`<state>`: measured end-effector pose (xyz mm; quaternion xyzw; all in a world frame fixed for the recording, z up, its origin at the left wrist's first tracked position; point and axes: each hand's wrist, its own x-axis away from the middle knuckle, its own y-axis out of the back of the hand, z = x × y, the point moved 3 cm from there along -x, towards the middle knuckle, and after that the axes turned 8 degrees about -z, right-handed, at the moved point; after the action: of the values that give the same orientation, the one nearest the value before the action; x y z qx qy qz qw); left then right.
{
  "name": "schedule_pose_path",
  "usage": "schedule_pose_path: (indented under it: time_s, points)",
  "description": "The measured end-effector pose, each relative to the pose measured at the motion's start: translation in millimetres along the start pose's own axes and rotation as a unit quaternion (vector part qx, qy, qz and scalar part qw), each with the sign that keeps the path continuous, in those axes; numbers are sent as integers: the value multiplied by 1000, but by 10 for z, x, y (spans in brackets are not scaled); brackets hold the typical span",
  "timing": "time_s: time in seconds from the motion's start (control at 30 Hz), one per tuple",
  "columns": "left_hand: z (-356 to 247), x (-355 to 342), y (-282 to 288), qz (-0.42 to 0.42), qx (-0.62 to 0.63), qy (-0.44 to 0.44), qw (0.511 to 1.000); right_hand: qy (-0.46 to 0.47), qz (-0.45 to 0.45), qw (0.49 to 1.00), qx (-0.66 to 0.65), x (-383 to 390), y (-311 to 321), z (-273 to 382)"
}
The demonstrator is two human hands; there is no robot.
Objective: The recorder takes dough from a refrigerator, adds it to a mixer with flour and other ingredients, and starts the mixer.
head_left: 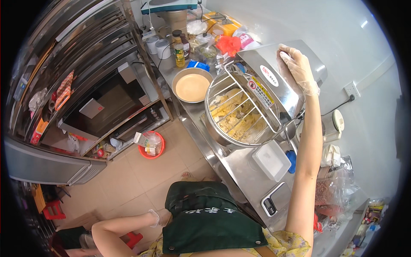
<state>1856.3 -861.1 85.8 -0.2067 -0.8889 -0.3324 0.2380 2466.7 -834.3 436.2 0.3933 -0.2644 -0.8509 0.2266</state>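
Observation:
My right hand (296,66), in a clear thin glove, lies on top of the steel stand mixer (314,55). Its fingers stretch over the shiny housing, and nothing shows in them. Beneath the mixer head, the steel bowl (214,130) holds a lumpy, pale yellow mixture (231,113). A wire guard (239,88) covers the bowl. My left hand (161,217), also gloved, hangs low beside my dark green apron (201,214); its fingers are hidden. Left of the bowl stands a round pan (192,85) with a smooth beige inside.
A lidded plastic container (272,159) and a digital scale (276,199) lie on the steel counter (239,165). Bottles (180,55) and bags crowd its far end. An orange bin (151,145) stands on the tiled floor, near a steel rack with an oven (105,105).

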Motion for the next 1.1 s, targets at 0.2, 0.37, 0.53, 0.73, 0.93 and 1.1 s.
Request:
schedule_pose_path:
  time_s: [0.2,0.37,0.53,0.73,0.93,1.1]
  points:
    - [84,-24,-97,7,1,2,1000,4,9,1000,28,-30,0,-22]
    - [73,-13,-83,-5,8,19,1000,-11,1,1000,12,-22,-10,-47]
    - [14,6,-16,0,9,12,1000,-4,9,1000,0,-29,-22,-80]
    - [-11,-2,-15,15,-2,29,999,1,3,1000,8,-22,-31,-54]
    - [7,-7,-67,12,-8,32,999,-1,2,1000,5,-34,-34,-69]
    - [-120,1,95,37,-17,40,998,-7,1,1000,0,-22,5,-73]
